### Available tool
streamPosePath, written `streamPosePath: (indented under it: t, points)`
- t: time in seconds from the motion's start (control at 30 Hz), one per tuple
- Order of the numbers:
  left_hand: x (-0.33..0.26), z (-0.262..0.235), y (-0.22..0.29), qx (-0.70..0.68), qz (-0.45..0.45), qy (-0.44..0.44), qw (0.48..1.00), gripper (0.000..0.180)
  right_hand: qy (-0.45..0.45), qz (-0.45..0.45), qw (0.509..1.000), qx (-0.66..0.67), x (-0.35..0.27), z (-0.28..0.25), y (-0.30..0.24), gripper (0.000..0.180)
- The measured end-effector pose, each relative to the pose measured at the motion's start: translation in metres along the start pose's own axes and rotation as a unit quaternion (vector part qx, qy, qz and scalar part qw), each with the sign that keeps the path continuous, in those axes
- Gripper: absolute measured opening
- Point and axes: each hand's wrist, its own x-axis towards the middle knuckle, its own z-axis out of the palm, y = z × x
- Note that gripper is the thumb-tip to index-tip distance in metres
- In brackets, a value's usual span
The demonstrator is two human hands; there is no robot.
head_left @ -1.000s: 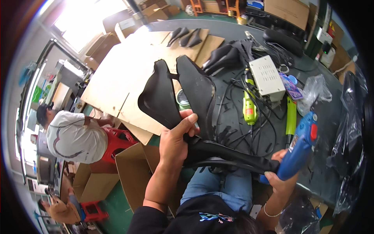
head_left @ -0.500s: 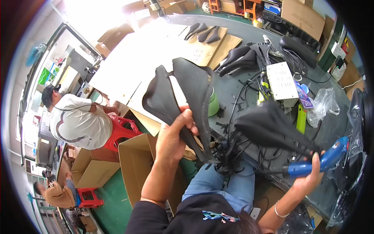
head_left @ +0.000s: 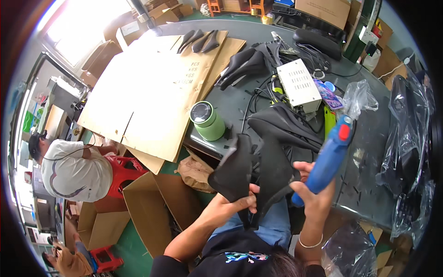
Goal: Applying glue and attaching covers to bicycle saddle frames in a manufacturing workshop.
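Workshop interior, viewed from above: a dark grey tabletop [head_left: 369, 152] fills the upper and right part of the view, with a green floor and open cardboard boxes [head_left: 138, 203] to the lower left.

Left hand [head_left: 233, 203]: closed on a black bicycle saddle [head_left: 254, 171], held in the air just in front of the near edge of the tabletop, above the person's lap. The fingers [head_left: 244, 202] wrap the lower part of the saddle, with the thumb lying across its near face. The saddle stands roughly upright, its split body rising above the hand.

Right hand [head_left: 311, 196]: closed around the grip of a blue glue gun [head_left: 330, 154] with a red button near its top. The tool is tilted, nozzle end pointing up and away from the person. This hand sits just beside the right edge of the saddle, its fingers apparently touching it; the gun body stands clear to the right.

Other items on the tabletop: another black saddle [head_left: 286, 124] lies just beyond the held one. A green cylindrical cup with a dark lid [head_left: 206, 121] stands to the left of it. A white perforated box [head_left: 300, 84] sits further back among black cables. Flattened cardboard sheets [head_left: 152, 87] cover the left end, with more black saddles [head_left: 242, 64] resting at their far edge. Clear plastic bags [head_left: 406, 152] lie at the right.

Another person in a white shirt [head_left: 69, 171] sits at the lower left, beside a red stool [head_left: 122, 168].
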Motion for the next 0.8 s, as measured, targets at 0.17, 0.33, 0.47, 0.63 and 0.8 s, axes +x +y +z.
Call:
streamPosePath:
  t: [0.17, 0.33, 0.47, 0.63, 0.8]
  points:
    - [0.000, 0.002, 0.007, -0.025, 0.007, -0.014, 1.000, 0.037, 0.012, 0.038, 0.999, -0.016, 0.002, 0.010, -0.002, 0.053]
    - [0.002, -0.010, 0.011, -0.241, 0.025, -0.065, 0.968, 0.051, -0.031, 0.090, 0.995, -0.002, 0.001, 0.004, -0.003, 0.052]
    - [0.004, -0.017, 0.006, -0.134, 0.128, 0.106, 0.977, 0.040, 0.013, 0.055, 0.998, 0.013, 0.003, -0.006, -0.001, 0.050]
    - [-0.002, -0.005, 0.022, 0.071, 0.263, 0.105, 0.957, 0.029, -0.045, 0.043, 0.998, -0.012, 0.000, -0.003, 0.000, 0.050]
    - [0.005, -0.006, 0.036, 0.366, 0.300, 0.174, 0.864, 0.022, -0.065, 0.022, 0.998, -0.010, -0.006, 0.002, -0.001, 0.045]
